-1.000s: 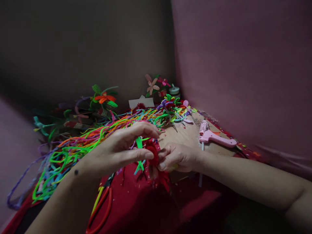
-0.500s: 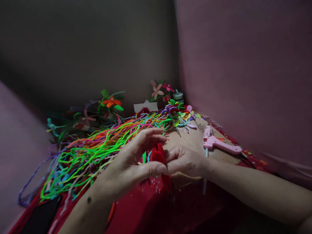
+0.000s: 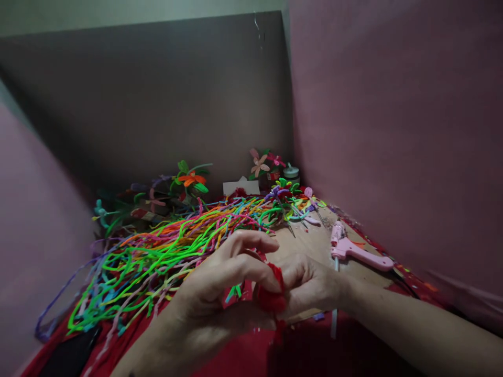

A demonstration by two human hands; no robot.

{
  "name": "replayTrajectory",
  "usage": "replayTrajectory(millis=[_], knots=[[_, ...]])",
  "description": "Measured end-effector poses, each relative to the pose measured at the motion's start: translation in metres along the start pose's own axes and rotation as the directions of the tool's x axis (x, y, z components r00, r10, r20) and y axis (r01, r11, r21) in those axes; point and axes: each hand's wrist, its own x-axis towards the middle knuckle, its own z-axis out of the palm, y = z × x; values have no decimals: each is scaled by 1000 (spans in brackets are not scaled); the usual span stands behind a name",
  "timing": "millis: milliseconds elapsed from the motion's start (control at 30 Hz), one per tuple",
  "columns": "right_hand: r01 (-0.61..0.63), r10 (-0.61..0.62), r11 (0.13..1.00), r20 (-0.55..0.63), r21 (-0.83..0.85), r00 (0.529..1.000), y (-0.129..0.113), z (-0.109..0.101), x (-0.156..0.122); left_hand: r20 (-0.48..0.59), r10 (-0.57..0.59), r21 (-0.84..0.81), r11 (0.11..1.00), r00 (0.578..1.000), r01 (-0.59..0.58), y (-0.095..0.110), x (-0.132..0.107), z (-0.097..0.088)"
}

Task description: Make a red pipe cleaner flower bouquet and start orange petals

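Observation:
Between my two hands is a bent bundle of fuzzy red pipe cleaner, partly hidden by the fingers. My left hand curves round it from the left, index finger pressed on its top and thumb below. From the right, my right hand pinches the same red piece with thumb and curled fingers. A short red end hangs below the hands. Behind them spreads a wide pile of loose pipe cleaners in green, orange, pink and blue.
A pink glue gun with a clear glue stick lies on a cardboard sheet. Finished pipe-cleaner flowers stand at the back by a lidded jar. A black flat object lies front left, on red cloth.
The camera view has tilted upward, so the table sits lower in the picture. My left index finger has come down onto the red pipe cleaner, which has turned between my hands.

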Motion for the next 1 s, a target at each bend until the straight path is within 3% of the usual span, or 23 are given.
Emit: replayTrajectory(millis=[300, 567, 733, 867, 1000], knots=[[14, -14, 1000, -5, -4, 1000, -2, 0, -3, -86, -107, -199, 976, 991, 88, -3, -1, 5], [-19, 19, 1000, 38, 23, 999, -2, -1, 0, -12, -176, -354, 921, 984, 161, -6, 3, -2], [-181, 181, 970, 13, 162, 983, 3, 1, -3, 60, -176, -517, 836, 983, 181, -14, 6, 6], [-195, 192, 968, 34, 157, 981, 3, 2, -4, 76, -162, -633, 755, 984, 173, -20, 6, 14], [-185, 186, 961, 18, 205, 982, 5, 2, -4, 43, -169, -620, 768, 985, 159, -19, 2, 20]])
